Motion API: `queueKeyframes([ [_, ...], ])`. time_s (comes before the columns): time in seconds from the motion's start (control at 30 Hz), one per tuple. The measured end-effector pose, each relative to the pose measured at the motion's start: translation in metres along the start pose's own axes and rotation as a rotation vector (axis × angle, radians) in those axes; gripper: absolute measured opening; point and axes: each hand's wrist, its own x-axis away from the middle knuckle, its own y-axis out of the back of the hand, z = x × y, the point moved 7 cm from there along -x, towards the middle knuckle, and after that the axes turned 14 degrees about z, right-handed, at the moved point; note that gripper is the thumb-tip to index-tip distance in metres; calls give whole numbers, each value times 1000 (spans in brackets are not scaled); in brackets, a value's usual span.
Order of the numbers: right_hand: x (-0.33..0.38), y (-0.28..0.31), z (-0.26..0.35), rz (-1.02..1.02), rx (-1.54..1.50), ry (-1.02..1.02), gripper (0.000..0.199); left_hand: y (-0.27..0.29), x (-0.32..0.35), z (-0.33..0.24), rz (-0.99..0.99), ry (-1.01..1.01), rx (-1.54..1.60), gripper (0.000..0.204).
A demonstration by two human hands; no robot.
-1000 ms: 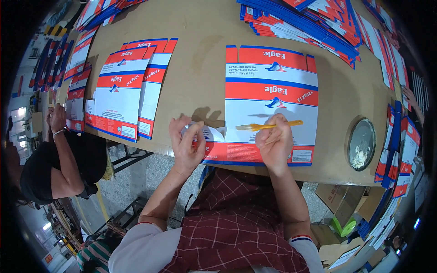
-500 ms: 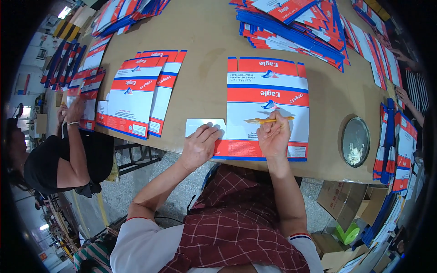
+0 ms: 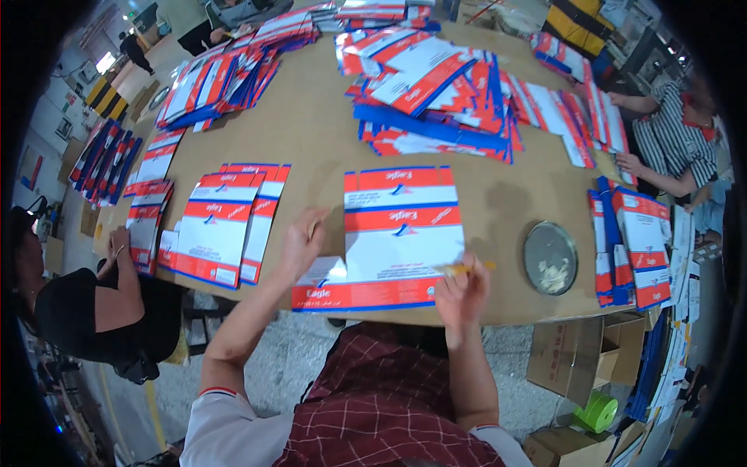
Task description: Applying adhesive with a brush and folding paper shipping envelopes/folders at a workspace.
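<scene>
The fingers of the right hand [image 3: 461, 289] are closed around a thin yellow brush [image 3: 465, 268], held level over the right lower part of a flat red, white and blue printed carton sheet [image 3: 401, 233]. The left hand [image 3: 302, 243] rests with loosely curled fingers just off the sheet's left edge, above a small white flap [image 3: 327, 271] at its lower left corner; whether it grips anything cannot be told. The sheet lies at the near edge of the brown worktop [image 3: 311, 132], in front of the person. To its right, near the same edge, sits a round metal dish [image 3: 550, 258]. To its left lies a small stack of like sheets [image 3: 222, 226]. A large loose heap of sheets [image 3: 443, 97] covers the far middle of the worktop. Another person in a striped shirt [image 3: 685, 140] sits at the right edge.
</scene>
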Motion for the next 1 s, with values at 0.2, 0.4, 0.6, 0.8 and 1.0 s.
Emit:
queueKeyframes([
  [0.2,68,-33,58,188,194,215,22,-11,-159,-124,-194,-421,-677,62],
  [0.4,93,-23,72,127,268,237,23,-47,-241,-103,-174,-294,-1165,58],
  [0.6,103,-43,98,33,478,361,22,12,-136,-114,-335,-579,-965,38],
  [0.8,101,-95,85,263,1498,859,25,24,59,-50,-162,-579,-866,38],
  [1.0,43,-32,13,296,1969,611,27,2,107,-10,14,-584,-811,40],
])
